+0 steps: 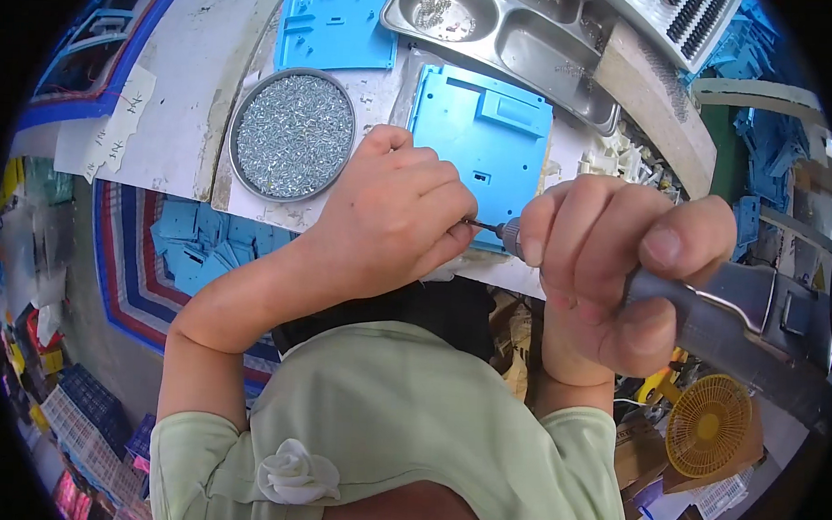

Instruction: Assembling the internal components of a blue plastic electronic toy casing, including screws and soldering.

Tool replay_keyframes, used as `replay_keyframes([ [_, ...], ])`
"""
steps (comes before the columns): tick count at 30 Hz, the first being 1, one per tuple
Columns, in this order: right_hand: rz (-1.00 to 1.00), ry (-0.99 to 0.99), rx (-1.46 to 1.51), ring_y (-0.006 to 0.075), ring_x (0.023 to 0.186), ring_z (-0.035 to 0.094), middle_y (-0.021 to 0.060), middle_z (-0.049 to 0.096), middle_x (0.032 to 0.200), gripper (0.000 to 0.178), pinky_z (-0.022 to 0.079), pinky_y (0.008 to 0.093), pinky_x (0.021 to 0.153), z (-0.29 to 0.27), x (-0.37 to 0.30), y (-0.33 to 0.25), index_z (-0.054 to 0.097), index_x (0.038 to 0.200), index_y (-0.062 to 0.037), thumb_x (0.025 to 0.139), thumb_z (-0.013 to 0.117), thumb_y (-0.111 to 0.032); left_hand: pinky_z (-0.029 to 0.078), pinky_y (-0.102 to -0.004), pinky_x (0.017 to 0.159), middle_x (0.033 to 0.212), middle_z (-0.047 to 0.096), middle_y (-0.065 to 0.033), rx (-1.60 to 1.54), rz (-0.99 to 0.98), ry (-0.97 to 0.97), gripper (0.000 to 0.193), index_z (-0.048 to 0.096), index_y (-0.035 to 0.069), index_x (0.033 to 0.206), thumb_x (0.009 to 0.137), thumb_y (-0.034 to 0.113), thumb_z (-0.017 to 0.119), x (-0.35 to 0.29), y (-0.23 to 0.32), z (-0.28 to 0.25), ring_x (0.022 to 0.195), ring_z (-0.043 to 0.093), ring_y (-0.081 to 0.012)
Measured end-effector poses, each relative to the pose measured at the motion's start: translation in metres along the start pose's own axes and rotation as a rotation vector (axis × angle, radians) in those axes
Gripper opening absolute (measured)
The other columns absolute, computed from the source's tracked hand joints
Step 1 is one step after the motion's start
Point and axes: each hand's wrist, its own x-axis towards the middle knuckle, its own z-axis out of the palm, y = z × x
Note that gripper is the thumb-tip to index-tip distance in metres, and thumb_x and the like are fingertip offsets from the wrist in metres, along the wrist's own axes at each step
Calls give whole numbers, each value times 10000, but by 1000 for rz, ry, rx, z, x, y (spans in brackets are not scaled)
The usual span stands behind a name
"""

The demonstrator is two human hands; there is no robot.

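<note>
My right hand is wrapped round a dark electric screwdriver, which lies slanted with its thin bit pointing left. Close to the bit's tip, my left hand is closed, thumb and fingers pinched together; whatever they hold is hidden. Just beyond both hands, a light blue plastic panel rests on the white table, with a raised rectangular part and small holes. A round metal dish full of small silvery screws stands left of the panel, beside my left wrist.
Another blue plastic part lies farther back. A metal compartment tray holds small pieces at the back, next to a wooden board. White plastic pieces lie to the right. Below the table's left edge, a striped bag contains blue parts.
</note>
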Motion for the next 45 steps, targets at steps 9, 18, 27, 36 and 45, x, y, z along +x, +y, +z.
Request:
replay_keyframes([
  [9, -35, 21, -9, 132, 593, 479, -10, 507, 676, 318, 444, 322, 613, -8, -12, -15, 515, 1219, -130, 988, 675, -278, 407, -410, 756, 751, 588, -43, 41, -28, -91, 194, 587, 107, 790, 781, 152, 775, -4, 4, 1, 738, 591, -246],
  [18, -12, 171, 68, 166, 619, 496, 66, 564, 729, 299, 451, 344, 591, -23, -60, 9, 509, 1140, -38, 938, 715, -117, 397, -385, 692, 708, 550, -55, 27, -43, 25, 196, 564, 90, 767, 825, 116, 749, -11, -15, 9, 672, 550, -274],
  [27, 24, 219, 76, 179, 621, 521, 65, 573, 713, 283, 455, 343, 575, -28, -71, 8, 569, 1087, -48, 911, 766, -150, 452, -382, 832, 922, 686, -52, -28, 30, 18, 193, 669, 70, 927, 776, 30, 782, -10, -7, 18, 875, 637, -260],
  [36, -9, 196, 45, 188, 606, 545, 60, 590, 704, 278, 483, 355, 579, -35, -75, 12, 573, 1080, -46, 902, 769, -133, 472, -427, 935, 1042, 712, -72, 12, 20, 8, 184, 666, 72, 916, 781, 52, 788, -8, -11, 20, 1033, 654, -293],
  [45, -86, 69, -211, 224, 535, 589, 74, 571, 622, 219, 528, 376, 537, -26, -67, 23, 560, 948, -3, 840, 749, 23, 424, -516, 1103, 1196, 723, -51, 57, 39, -71, 122, 657, 82, 949, 867, 115, 740, -8, -26, 25, 1242, 632, -256],
])
